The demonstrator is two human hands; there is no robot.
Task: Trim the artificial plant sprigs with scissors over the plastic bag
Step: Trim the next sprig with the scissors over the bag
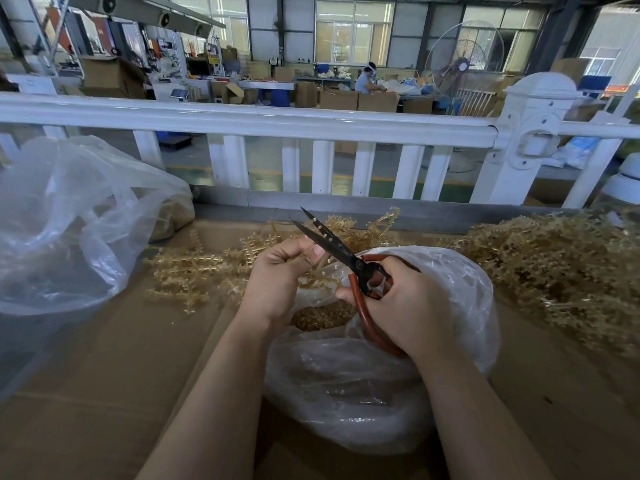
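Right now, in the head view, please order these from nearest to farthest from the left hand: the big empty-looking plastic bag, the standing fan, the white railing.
From the left hand:
1. Big plastic bag, on the left.
2. White railing, behind the table.
3. Standing fan, far back right.

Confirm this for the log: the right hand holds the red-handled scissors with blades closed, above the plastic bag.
Not quite. In the head view the right hand does hold the red-handled scissors above the plastic bag, but the blades are parted, not closed.
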